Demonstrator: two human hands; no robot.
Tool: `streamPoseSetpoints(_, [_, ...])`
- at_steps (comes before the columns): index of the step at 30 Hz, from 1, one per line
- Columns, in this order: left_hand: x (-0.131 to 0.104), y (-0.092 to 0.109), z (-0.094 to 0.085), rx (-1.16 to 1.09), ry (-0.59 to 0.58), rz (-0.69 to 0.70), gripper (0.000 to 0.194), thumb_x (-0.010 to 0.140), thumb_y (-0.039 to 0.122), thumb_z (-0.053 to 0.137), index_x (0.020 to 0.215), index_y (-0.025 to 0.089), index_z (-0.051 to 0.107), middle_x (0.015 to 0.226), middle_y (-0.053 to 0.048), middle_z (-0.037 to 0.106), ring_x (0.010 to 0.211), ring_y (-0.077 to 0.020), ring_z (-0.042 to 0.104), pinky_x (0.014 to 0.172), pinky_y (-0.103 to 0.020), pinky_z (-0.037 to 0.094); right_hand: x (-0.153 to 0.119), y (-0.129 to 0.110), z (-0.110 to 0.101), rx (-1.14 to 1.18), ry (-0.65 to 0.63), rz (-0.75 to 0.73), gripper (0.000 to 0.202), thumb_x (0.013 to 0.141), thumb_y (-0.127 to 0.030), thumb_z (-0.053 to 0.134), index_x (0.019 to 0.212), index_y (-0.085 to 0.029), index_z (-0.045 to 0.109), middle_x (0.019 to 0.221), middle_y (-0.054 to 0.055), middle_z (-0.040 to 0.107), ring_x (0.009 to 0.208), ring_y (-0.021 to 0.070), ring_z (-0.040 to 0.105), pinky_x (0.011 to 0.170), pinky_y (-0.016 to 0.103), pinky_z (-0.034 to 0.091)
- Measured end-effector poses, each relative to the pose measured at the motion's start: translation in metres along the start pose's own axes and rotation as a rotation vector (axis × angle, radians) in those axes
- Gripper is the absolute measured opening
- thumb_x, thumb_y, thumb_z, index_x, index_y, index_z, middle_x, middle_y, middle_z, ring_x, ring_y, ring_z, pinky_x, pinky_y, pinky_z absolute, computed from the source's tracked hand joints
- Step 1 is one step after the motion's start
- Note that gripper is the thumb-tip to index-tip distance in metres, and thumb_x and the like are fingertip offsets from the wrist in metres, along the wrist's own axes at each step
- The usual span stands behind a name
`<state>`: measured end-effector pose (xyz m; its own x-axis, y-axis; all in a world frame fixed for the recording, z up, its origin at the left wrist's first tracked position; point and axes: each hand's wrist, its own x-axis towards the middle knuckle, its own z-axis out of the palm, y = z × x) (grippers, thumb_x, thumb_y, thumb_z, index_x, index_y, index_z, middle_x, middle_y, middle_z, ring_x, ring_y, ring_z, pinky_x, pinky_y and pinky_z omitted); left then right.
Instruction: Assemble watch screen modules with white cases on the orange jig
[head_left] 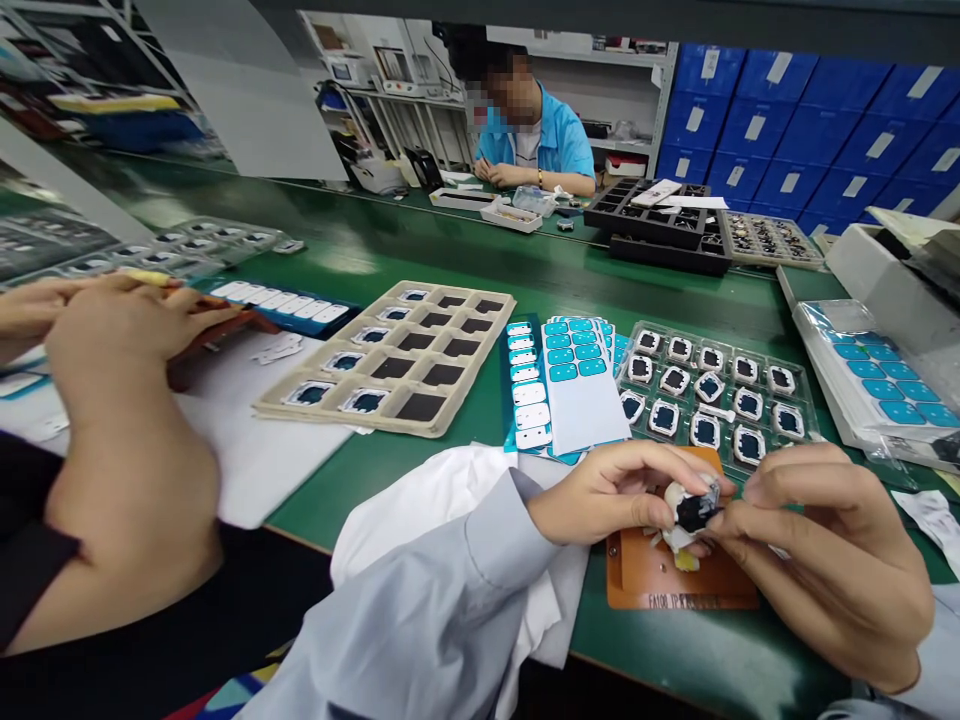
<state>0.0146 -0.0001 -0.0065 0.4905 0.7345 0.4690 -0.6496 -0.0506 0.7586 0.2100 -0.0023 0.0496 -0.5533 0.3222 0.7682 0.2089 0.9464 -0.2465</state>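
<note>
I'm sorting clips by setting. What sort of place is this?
Most likely an electronics assembly line: trays of small square parts on a long green workbench, stacked blue bins, and the left hand and right hand working a small component.

Sticker sheets [574,385] lie between beige tray [390,355] and clear tray [712,395].

Both hands meet over an orange plate [679,585] on the green desk [420,250]. The left hand [607,495] and the right hand [832,550] pinch one small black-and-white part [694,510] between their fingertips (the grip is closed on it). Just beyond the grip lies a clear tray [802,385] of similar parts, and left of the tray lie blue sticker sheets [574,385].
</note>
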Motion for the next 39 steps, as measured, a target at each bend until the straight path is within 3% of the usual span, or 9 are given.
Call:
streamPoseSetpoints(4, [-0.002,0.001,0.001,-0.074,-0.015,-0.053,0.02,0.089,0.021,0.067,0.108,0.022,0.069,0.123,-0.008,0.064,0.112,-0.0195,0.064,0.08,-0.025,0.06,0.0,-0.001,0.001,-0.029,-0.002,-0.027,0.023,0.085,0.008,0.06,0.098,-0.011,0.064,0.096,0.006,0.049,0.084,0.019,0.055,0.067,0.034,0.049])
streamPoseSetpoints(14, [0.001,0.002,0.0,0.031,0.04,-0.01,0.019,0.084,0.029,0.074,0.098,0.018,0.068,0.115,-0.01,0.068,0.109,-0.0221,0.065,0.094,-0.037,0.054,-0.003,-0.005,-0.011,-0.103,-0.125,-0.055,0.019,0.094,-0.002,0.058,0.105,-0.016,0.065,0.093,0.005,0.055,0.083,0.0181,0.057,0.066,0.034,0.051])
streamPoseSetpoints(17, [0.001,0.002,-0.001,0.016,0.095,-0.022,0.025,0.083,0.035,0.075,0.095,0.016,0.065,0.116,-0.011,0.067,0.1,-0.0218,0.068,0.09,-0.037,0.055,-0.001,-0.015,-0.006,-0.147,-0.014,-0.067,0.017,0.093,0.0,0.058,0.097,-0.014,0.065,0.087,0.004,0.056,0.08,0.0179,0.056,0.065,0.035,0.048])
streamPoseSetpoints(20, [0.0,0.003,0.0,-0.021,0.129,-0.047,0.031,0.08,0.039,0.077,0.093,0.016,0.062,0.116,-0.011,0.067,0.096,-0.0223,0.07,0.085,-0.037,0.057,-0.004,-0.022,-0.002,-0.241,0.114,-0.006,0.02,0.1,-0.008,0.052,0.087,-0.016,0.066,0.081,0.005,0.056,0.077,0.0201,0.056,0.062,0.038,0.045])
streamPoseSetpoints(27, [0.0,0.003,-0.002,-0.022,0.086,0.016,0.022,0.085,0.034,0.073,0.098,0.019,0.064,0.115,-0.01,0.067,0.097,-0.0223,0.069,0.085,-0.039,0.058,0.005,-0.006,-0.034,-0.191,-0.21,-0.17,0.009,0.093,-0.006,0.062,0.096,-0.013,0.066,0.084,0.005,0.057,0.079,0.0168,0.057,0.062,0.03,0.052])
streamPoseSetpoints(29, [-0.001,0.003,-0.002,-0.03,0.081,0.01,0.022,0.085,0.033,0.073,0.1,0.02,0.065,0.115,-0.009,0.067,0.099,-0.0232,0.069,0.083,-0.039,0.059,0.009,-0.004,-0.038,-0.165,-0.18,-0.119,0.013,0.09,-0.004,0.063,0.097,-0.015,0.064,0.088,0.006,0.052,0.081,0.0168,0.055,0.065,0.03,0.051])
streamPoseSetpoints(31, [-0.001,0.002,-0.002,-0.052,0.08,-0.009,0.023,0.083,0.033,0.074,0.099,0.02,0.064,0.115,-0.009,0.067,0.1,-0.0238,0.069,0.079,-0.037,0.061,0.012,-0.005,-0.036,-0.151,-0.094,0.035,0.015,0.092,-0.005,0.059,0.094,-0.02,0.062,0.093,0.006,0.047,0.085,0.0184,0.055,0.069,0.031,0.051])
streamPoseSetpoints(34, [0.0,0.001,-0.002,-0.068,0.121,-0.028,0.03,0.079,0.036,0.078,0.095,0.018,0.06,0.114,-0.008,0.066,0.096,-0.0236,0.07,0.075,-0.035,0.061,0.012,-0.009,-0.029,-0.045,-0.051,0.25,0.014,0.097,-0.013,0.055,0.088,-0.023,0.059,0.102,0.006,0.052,0.093,0.0224,0.057,0.074,0.034,0.053])
streamPoseSetpoints(39, [0.002,0.002,-0.009,-0.035,0.131,-0.04,0.038,0.076,0.038,0.081,0.093,0.015,0.056,0.108,-0.009,0.066,0.094,-0.0233,0.069,0.078,-0.035,0.06,0.011,-0.007,-0.033,0.37,-0.039,0.324,0.009,0.1,-0.016,0.057,0.098,-0.022,0.05,0.088,0.002,0.063,0.085,0.0182,0.065,0.073,0.023,0.059])
